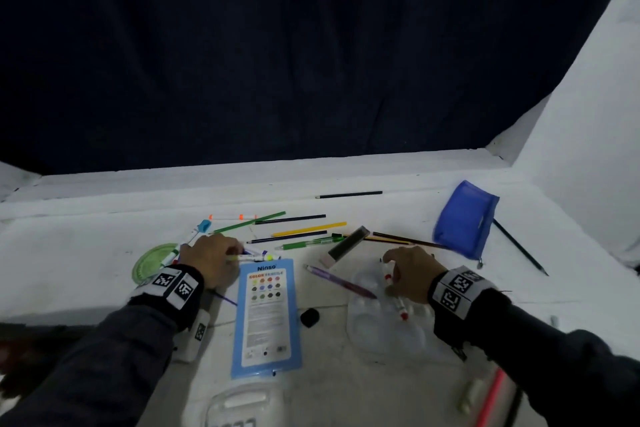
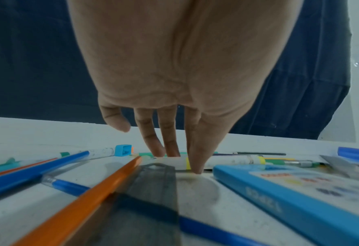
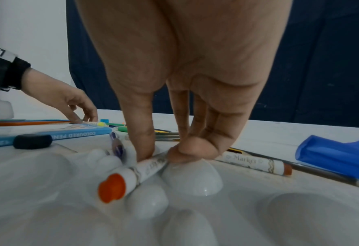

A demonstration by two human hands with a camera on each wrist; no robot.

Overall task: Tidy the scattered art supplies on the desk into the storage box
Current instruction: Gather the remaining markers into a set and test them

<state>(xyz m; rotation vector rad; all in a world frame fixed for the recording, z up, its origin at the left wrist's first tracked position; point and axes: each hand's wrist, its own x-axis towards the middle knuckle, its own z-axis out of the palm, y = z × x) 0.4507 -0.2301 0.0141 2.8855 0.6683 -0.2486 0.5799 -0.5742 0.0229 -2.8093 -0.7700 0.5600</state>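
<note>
White desk (image 1: 346,392), scuffed; dark blue curtain (image 1: 277,45) behind.

- Two red-capped markers (image 1: 394,291) on the white palette (image 1: 381,333)
- One blue pouch (image 1: 464,218), right of the palette
- One coloured-pencil box (image 1: 265,319), left of it

Loose pencils crowd the far side of the pencil box (image 1: 266,317)

Beyond the pencil box, pencils (image 1: 309,229) and pens block the counter (image 1: 86,239); a paint tray (image 1: 384,326) lies close to its right, a black cap (image 1: 309,316) between. Bare counter opens far left of it.
</note>
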